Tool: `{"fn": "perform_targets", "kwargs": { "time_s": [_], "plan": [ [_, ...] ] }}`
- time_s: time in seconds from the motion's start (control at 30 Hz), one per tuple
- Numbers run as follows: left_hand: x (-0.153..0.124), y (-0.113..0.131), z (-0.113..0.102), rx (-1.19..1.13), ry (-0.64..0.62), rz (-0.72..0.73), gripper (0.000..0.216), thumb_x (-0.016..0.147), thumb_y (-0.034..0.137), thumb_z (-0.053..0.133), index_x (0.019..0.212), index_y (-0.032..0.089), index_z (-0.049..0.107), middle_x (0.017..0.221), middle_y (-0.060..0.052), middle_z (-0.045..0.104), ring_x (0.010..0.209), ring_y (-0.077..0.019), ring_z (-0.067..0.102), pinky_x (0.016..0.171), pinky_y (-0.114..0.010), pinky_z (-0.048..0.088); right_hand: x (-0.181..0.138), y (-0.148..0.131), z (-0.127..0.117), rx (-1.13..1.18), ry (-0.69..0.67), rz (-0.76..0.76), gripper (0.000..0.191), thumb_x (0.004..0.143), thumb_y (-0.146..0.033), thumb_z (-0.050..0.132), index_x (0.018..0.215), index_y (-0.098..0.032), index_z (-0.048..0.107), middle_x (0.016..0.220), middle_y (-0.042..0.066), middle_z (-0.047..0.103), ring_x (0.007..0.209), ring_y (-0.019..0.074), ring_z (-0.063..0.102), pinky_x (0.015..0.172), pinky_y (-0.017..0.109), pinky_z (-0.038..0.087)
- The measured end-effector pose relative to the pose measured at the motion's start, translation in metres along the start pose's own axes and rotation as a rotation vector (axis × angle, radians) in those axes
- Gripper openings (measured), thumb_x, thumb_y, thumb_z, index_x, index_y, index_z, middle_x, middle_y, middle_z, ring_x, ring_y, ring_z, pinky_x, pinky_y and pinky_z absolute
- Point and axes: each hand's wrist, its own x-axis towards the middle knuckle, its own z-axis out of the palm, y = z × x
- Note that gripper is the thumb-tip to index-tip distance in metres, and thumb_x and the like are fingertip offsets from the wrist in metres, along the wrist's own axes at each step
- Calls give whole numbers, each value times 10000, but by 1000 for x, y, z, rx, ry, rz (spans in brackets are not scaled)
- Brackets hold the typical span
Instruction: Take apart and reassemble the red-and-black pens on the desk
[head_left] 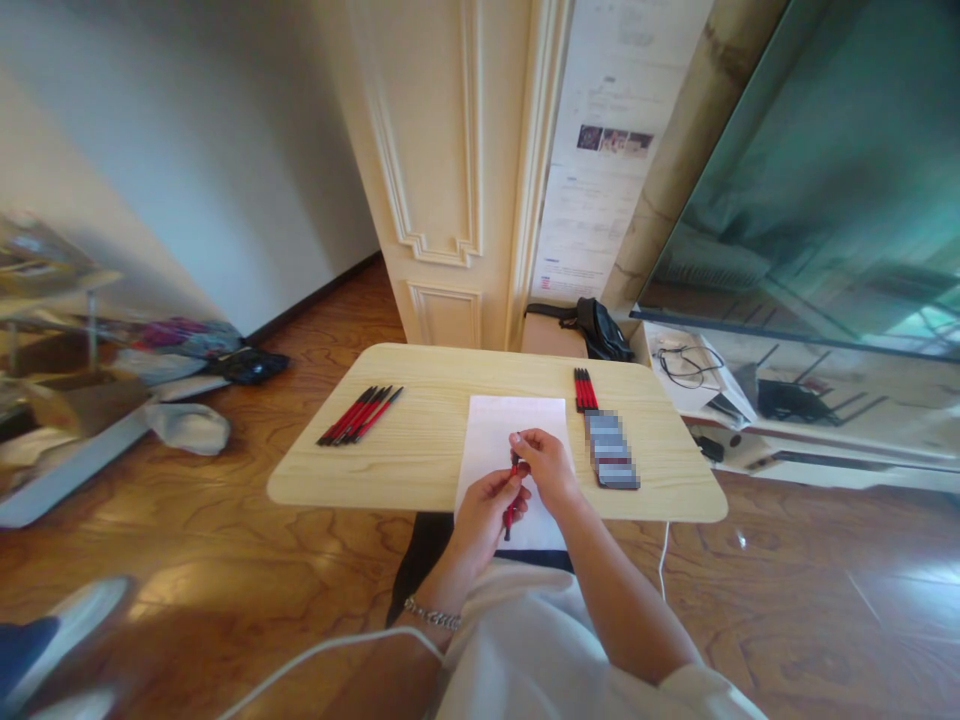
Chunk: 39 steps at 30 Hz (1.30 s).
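Both my hands hold one red and black pen point(510, 512) over a white sheet of paper point(510, 430) on a small light wooden table point(420, 450). My left hand point(484, 510) grips the pen's barrel, a bracelet on its wrist. My right hand point(544, 462) pinches the pen's upper end. Several more red and black pens point(360, 414) lie in a row on the table's left side. A second, smaller bunch of pens point(585, 390) lies at the right, just behind a flat dark object point(611, 450) that is blurred out.
A cream panelled door point(442, 170) stands behind the table, with a black bag point(604, 332) on the floor at its foot. A low glass-fronted unit with cables point(757, 390) is to the right. Clothes and clutter point(180, 350) lie at the left. A shoe point(67, 630) shows bottom left.
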Motion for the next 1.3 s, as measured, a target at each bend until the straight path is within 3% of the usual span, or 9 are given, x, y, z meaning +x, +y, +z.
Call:
{"fn": "perform_targets", "kwargs": {
  "time_s": [0.2,0.27,0.4,0.5,0.67,0.83,1.03,1.2,1.3],
  "plan": [
    [-1,-4,-1,-38,-22,-23,317,743,410,669,879,124,654,692,-52,635,539,-97,534,504,-219,382,-4,1,-3,190,-145,97,321,755,-451,610,899,-166,635,828,71,652,701,155,593,481,211,404],
    [-1,-4,-1,-26,-26,-9,330,745,397,671,922,119,654,706,-60,639,553,-101,540,514,-219,387,-3,1,-3,160,-131,96,352,766,-472,594,927,-162,638,849,79,655,726,162,598,495,215,413],
    [-1,-3,-2,-4,-17,10,337,750,386,670,968,129,651,724,-56,641,581,-104,551,540,-217,399,1,2,-2,-1,-40,6,325,707,-461,672,808,-155,627,705,30,626,565,114,532,478,218,399],
    [0,-4,-3,-5,-15,-6,319,751,395,666,937,137,650,721,-49,637,574,-100,544,534,-213,396,1,5,-4,20,-77,3,309,721,-450,660,774,-148,625,692,31,627,550,106,526,481,217,391],
    [1,-8,-6,-3,-15,-1,326,767,391,653,961,129,646,743,-60,637,593,-107,556,540,-218,404,-1,3,-5,110,-162,98,362,775,-468,585,923,-142,646,837,83,663,701,148,597,518,217,414],
    [1,-8,-6,9,-12,7,358,764,391,659,1007,130,642,760,-64,645,608,-105,563,559,-216,412,2,1,-3,-47,-19,4,337,680,-456,695,796,-148,622,669,11,616,528,104,521,475,226,407],
    [0,-8,-6,9,-6,3,349,758,395,663,978,125,646,760,-68,645,605,-107,563,554,-216,415,2,2,-6,48,-143,56,381,759,-486,598,922,-145,642,815,76,670,668,145,595,539,239,439],
    [1,-8,-7,21,6,16,378,757,395,663,1022,126,642,777,-74,647,622,-115,573,569,-225,427,3,0,-4,-51,-45,17,365,671,-457,700,851,-146,630,703,29,630,589,125,555,515,240,440],
    [1,-7,-7,20,-1,27,372,760,387,661,1022,125,640,771,-72,642,618,-113,568,562,-223,423,1,-2,-4,-16,-107,30,358,686,-437,688,869,-135,633,735,50,648,637,141,581,565,259,465]
  ]
}}
